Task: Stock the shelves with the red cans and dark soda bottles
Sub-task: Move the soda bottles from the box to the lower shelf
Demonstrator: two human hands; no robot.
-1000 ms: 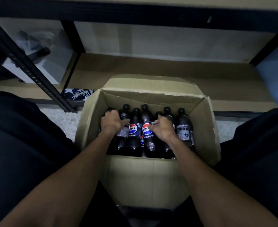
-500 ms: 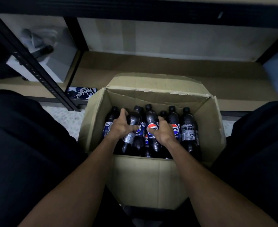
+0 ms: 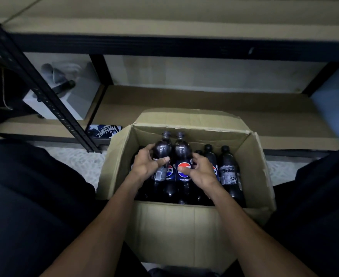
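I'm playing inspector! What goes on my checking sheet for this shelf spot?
Surface: lower shelf of brown board; pale carpet in front.
Job's things: open cardboard box holds dark Pepsi bottles; red cans, nothing seen.
Clutter: white box on the left shelf; dark graffiti-print item beside the cardboard box.
Hands: left hand grips the barcode-facing bottle; right hand grips the logo-facing bottle; both sit higher than the rest.
Cables: thin cord hangs far left.
Surroundings: black shelf frame; dark-clothed knees either side.

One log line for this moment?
left hand: grips left Pepsi bottle | right hand: grips right Pepsi bottle | cardboard box: more bottles inside
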